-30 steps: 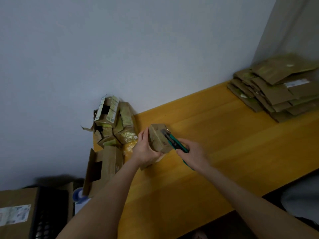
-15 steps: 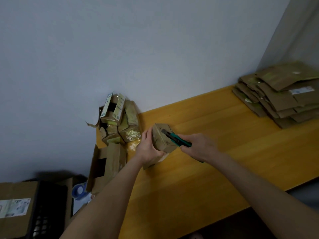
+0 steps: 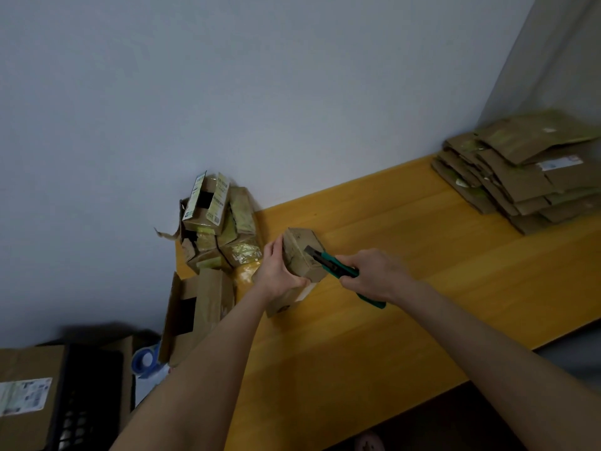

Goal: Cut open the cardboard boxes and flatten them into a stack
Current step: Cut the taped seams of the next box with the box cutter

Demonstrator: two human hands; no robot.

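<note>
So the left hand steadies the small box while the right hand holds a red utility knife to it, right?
Not quite. The head view shows the utility knife is green, not red. Otherwise yes: the left hand steadies the small box while the right hand holds the knife to it.

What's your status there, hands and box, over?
Left hand grips the small box. Right hand holds the green knife, blade against the box. Nothing blocks the cut; flat stack sits far right.

Bare forearms (image 3: 208,369) run to bare hands: left hand (image 3: 280,275), right hand (image 3: 374,275).
</note>
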